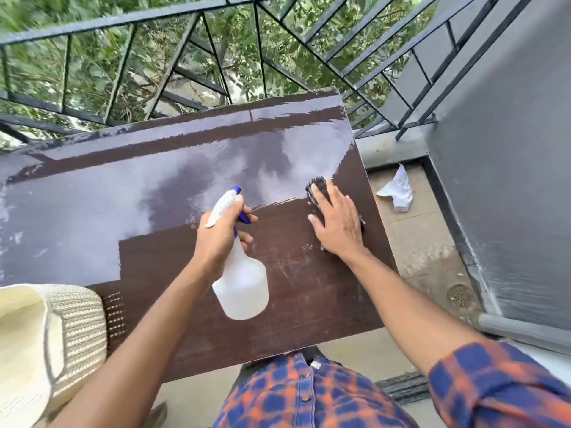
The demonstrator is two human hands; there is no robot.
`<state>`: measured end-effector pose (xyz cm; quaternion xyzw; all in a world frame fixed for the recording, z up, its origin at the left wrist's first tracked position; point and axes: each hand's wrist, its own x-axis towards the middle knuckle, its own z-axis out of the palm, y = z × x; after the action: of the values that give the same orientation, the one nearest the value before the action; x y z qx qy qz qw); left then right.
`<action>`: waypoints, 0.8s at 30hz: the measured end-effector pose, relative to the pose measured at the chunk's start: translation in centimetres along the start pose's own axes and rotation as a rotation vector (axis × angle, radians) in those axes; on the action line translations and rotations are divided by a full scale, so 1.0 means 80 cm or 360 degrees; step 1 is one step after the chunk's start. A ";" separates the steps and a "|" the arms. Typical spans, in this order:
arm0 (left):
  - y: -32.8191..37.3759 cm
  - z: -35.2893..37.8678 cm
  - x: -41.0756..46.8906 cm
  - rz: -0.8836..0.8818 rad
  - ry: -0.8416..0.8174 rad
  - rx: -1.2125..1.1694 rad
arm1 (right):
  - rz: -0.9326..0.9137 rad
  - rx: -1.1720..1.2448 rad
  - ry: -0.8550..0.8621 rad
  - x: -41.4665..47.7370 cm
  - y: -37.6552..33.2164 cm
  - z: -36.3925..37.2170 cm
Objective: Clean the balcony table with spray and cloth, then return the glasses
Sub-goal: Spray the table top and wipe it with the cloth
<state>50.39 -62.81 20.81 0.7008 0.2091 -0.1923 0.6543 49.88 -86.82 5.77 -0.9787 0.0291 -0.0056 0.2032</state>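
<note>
Table (293, 304) sat right up against the balcony railing (216, 72). Dark brown top, with the far half shiny with glare and the near half showing pale scuffs. Cloth (316, 185), dark and bunched, lay on the top near the right edge, and the right hand (336, 223) pressed flat on it, fingers straight and spread, only the cloth's far end peeking out. Left hand (221, 236) was curled round the neck of a white bottle (242, 288) with a blue nozzle, held tilted above the middle of the table, nozzle aimed toward the railing. Cream woven basket (61, 329) was at the near left corner; couldn't tell if it touched the table. Crumpled wrapper (397, 193) lay on the floor to the right, near the grey wall (509, 149).
</note>
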 end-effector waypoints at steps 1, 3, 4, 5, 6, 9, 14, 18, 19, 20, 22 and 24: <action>0.001 0.001 -0.001 0.0003 0.0009 -0.0007 | -0.0001 -0.0037 0.0060 0.002 0.004 0.004; 0.002 0.004 -0.002 0.0013 0.0021 -0.0010 | 0.0026 -0.0069 0.0145 0.007 0.022 0.003; 0.003 0.004 -0.003 0.0020 0.0023 -0.0003 | 0.0074 -0.0073 0.0171 0.011 0.036 0.000; 0.003 0.004 -0.004 0.0026 0.0026 0.0001 | 0.0147 -0.0066 0.0198 0.015 0.052 -0.005; 0.002 0.003 -0.005 0.0026 0.0035 0.0003 | 0.0243 -0.0040 0.0228 0.019 0.071 -0.010; -0.001 -0.003 -0.007 0.0021 0.0074 -0.0001 | 0.0416 0.0159 0.0259 0.033 0.109 -0.018; -0.013 -0.015 -0.015 -0.0018 0.0125 -0.0008 | 0.0325 0.0165 0.0329 0.033 0.058 -0.005; -0.022 -0.020 -0.023 -0.0072 0.0178 -0.0032 | -0.0217 0.0279 0.0071 -0.006 0.005 0.013; -0.023 -0.020 -0.025 -0.0078 0.0189 -0.0038 | -0.0340 0.0307 0.0015 -0.021 -0.001 0.017; -0.024 -0.020 -0.028 -0.0080 0.0195 -0.0045 | -0.0439 0.0297 -0.0011 -0.033 -0.003 0.020; -0.026 -0.020 -0.033 -0.0076 0.0205 -0.0058 | -0.0544 0.0196 0.0009 -0.051 0.006 0.022; -0.030 -0.021 -0.037 -0.0068 0.0213 -0.0058 | -0.0434 0.0134 0.0084 -0.061 0.017 0.020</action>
<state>46.56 -61.09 20.51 0.6954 0.2707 -0.1551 0.6473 44.98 -87.14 3.74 -0.9637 -0.0991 -0.0601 0.2406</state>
